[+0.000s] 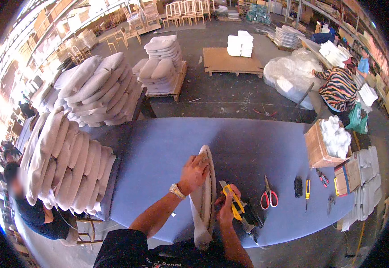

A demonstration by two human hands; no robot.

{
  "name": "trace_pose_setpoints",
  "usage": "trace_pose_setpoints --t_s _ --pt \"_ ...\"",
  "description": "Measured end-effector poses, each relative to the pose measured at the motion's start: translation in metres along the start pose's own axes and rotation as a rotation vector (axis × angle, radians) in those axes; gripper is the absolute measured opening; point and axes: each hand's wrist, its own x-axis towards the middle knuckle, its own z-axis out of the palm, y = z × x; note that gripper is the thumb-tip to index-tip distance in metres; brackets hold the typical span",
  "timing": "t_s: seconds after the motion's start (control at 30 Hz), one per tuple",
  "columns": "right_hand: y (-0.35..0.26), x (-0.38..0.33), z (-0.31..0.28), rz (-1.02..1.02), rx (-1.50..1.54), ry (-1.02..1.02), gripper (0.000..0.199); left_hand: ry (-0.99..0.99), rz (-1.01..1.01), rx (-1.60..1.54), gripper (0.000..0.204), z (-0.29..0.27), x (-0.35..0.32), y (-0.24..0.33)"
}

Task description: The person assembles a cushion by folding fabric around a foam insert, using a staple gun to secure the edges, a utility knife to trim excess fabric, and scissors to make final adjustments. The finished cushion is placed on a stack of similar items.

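Observation:
A long beige upholstered cushion (pixel 202 196) stands on its edge on the blue-topped table (pixel 159 147), its seam side turned to my right. My left hand (pixel 195 172), with a watch on the wrist, grips its upper part, fingers curled over the edge. Just right of the cushion, my right hand (pixel 225 210) is closed around a yellow utility knife (pixel 237 207), whose metal tip points up and away from me. Close beside that hand lies a dark air tool (pixel 253 219) with a hose fitting, partly covered by the hand and knife.
Red-handled scissors (pixel 268 198), a black object (pixel 298 186), a yellow screwdriver (pixel 308 192) and red pliers (pixel 322 178) lie to the right. A box (pixel 321 147) of white stuffing stands behind them. Cushion stacks (pixel 65 165) rise at left. A person (pixel 337 89) bends at far right; another (pixel 38 219) is at left.

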Motion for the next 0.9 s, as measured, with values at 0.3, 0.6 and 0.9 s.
trace_pose_setpoints --t_s 0.3,0.6,0.9 --pt "0.005 0.006 0.003 -0.034 0.021 -0.084 0.042 -0.004 -0.287 -0.169 0.037 0.019 0.008 -0.045" --pt "0.013 0.012 0.0 -0.007 -0.071 -0.088 0.043 0.093 -0.091 0.075 0.037 -0.008 0.023 0.006" --pt "-0.025 0.019 0.018 0.256 -0.142 -0.096 0.043 0.164 -0.198 -0.001 0.026 0.004 0.026 0.003"
